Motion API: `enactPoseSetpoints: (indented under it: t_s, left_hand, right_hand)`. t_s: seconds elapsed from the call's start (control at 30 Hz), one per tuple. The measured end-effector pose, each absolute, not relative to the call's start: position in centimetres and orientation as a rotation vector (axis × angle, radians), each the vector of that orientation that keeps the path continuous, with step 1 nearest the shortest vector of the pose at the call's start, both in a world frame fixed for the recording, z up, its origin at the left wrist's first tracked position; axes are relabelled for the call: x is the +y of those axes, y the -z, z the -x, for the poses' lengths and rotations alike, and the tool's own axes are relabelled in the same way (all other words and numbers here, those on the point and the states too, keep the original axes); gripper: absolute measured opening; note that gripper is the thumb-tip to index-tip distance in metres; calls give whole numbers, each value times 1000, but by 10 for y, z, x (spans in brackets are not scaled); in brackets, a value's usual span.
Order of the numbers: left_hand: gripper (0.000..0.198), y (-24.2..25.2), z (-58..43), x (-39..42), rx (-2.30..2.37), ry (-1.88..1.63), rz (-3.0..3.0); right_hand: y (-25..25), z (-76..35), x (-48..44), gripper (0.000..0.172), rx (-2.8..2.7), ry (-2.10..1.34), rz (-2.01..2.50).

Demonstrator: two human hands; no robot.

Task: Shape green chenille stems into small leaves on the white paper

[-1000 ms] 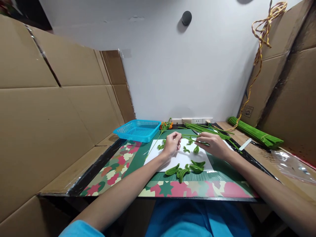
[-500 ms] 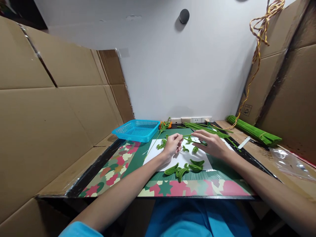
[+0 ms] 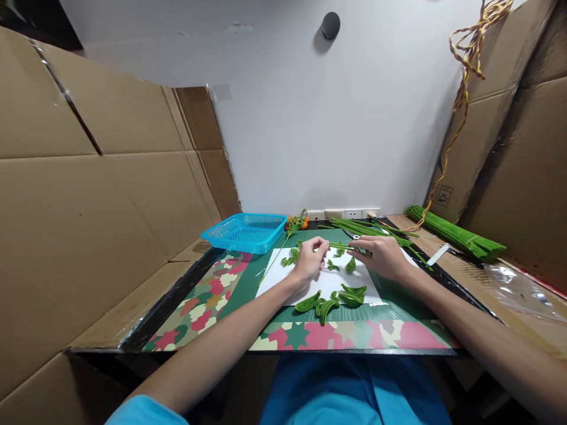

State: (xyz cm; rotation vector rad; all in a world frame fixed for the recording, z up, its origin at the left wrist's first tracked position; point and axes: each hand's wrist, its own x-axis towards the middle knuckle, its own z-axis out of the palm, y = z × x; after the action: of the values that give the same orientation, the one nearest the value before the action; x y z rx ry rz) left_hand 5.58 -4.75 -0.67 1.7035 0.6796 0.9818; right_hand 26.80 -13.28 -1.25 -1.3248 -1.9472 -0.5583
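A green pipe cleaner (image 3: 339, 245) stretches between my two hands above a white sheet of paper (image 3: 277, 277). My left hand (image 3: 311, 260) pinches one end of it between thumb and fingertips. Toward the other end, my right hand (image 3: 376, 252) has its fingers closed on the stem. Curled green leaf shapes made of pipe cleaner (image 3: 326, 308) lie in a cluster at the sheet's near edge. Smaller green pieces (image 3: 351, 265) rest on the paper below the hands, and several more (image 3: 290, 258) lie left of my left hand.
A blue plastic basket (image 3: 248, 233) stands at the back left, beside orange flowers (image 3: 297, 223) on a green stem. Loose green pipe cleaners (image 3: 367, 229) lie behind my right hand, near scissors (image 3: 353, 235). A thick green bundle (image 3: 456, 233) is at the right. Cardboard walls (image 3: 88, 224) flank the table.
My right hand's fingers, spread half a second ago, have closed on the pipe cleaner. My left hand keeps its pinch in nearly the same place.
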Motion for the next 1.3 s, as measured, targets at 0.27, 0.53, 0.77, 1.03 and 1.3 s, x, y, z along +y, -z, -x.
enactPoseSetpoints:
  t_s: [0.27,0.53,0.77,1.03,1.3]
  left_hand:
    - [38,8,-55,-44,733,-1042,-1885]
    - [37,7,-54,-44,745,-1073,-1975]
    - [36,7,-54,-44,750,-1084,-2023]
    - [34,4,-54,-48,806,-1058,-1975]
    - [34,5,-54,-44,827,-1073,-1939]
  right_hand:
    - [12,-271,-132,22,-1984,533,1283]
    - [11,-269,-136,28,-2080,530,1279]
    - [9,-265,-138,39,-2213,472,1308]
    - [3,-265,-139,47,-2280,432,1418]
    - [7,-266,-138,50,-2259,330,1472]
